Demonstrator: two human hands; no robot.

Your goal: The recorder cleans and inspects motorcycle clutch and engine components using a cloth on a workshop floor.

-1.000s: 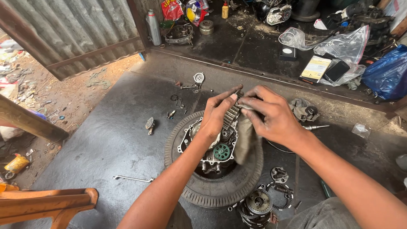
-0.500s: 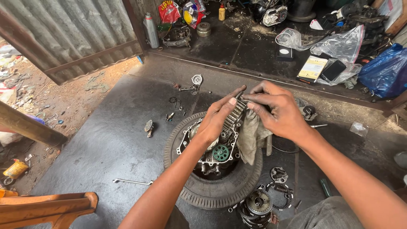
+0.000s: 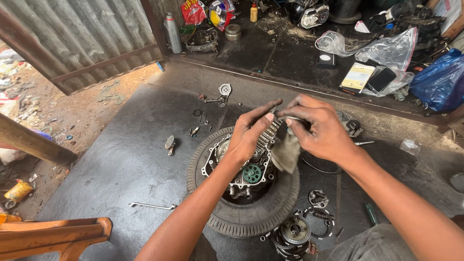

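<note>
Centrally, both hands w/ rag point(image 3: 286, 153) on gear stack point(image 3: 268, 137), above tyre point(image 3: 244, 217).

Ribbed metal gear shaft point(image 3: 268, 136), seemingly grimy cloth rag point(image 3: 286, 153), matt rubber tyre point(image 3: 241, 220).

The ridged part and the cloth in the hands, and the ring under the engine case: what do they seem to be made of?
The ridged part, held in the left hand, looks like bare metal: grey, dull shine, regular teeth. The cloth under the right hand seems woven fabric, limp, folded and stained grey. The tyre looks like black rubber, matte, with fine ribs along its edge.
</note>
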